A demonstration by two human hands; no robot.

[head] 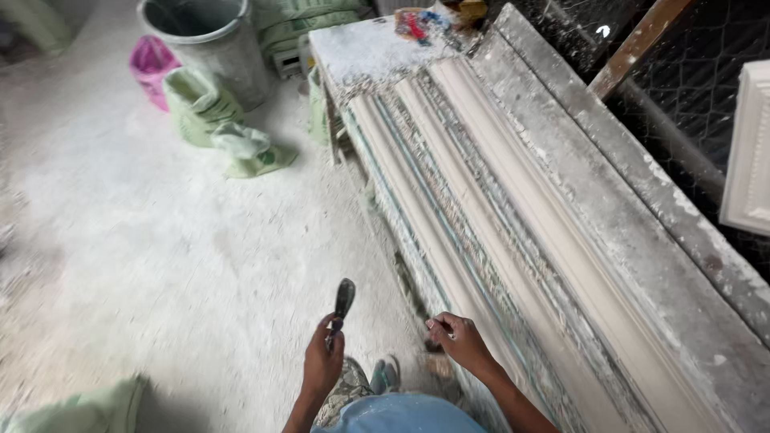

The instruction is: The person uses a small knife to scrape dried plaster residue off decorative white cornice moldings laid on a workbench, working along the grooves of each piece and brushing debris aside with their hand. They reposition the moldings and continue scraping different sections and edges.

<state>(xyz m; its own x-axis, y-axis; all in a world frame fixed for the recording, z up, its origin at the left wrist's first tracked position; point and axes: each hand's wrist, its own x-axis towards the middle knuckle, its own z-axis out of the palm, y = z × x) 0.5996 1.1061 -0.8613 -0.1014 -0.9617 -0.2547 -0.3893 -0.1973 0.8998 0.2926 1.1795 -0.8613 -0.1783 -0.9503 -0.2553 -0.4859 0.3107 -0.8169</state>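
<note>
My left hand (322,359) grips a small dark putty knife (343,300) with its blade pointing up, held over the dusty floor. To its right, my right hand (457,341) has its fingers curled at the near edge of a long moulding bench (609,240). It seems to pinch something small and dark, which I cannot make out. On the bench lie long pale plaster cornice strips (481,208) side by side, running away from me. My feet show below the hands.
A large grey bin (210,40) stands at the far end with green sacks (200,100) and a pink bag (151,64) beside it. Another green sack (88,409) lies at the lower left. A white ornate plaster panel (750,152) hangs at the right.
</note>
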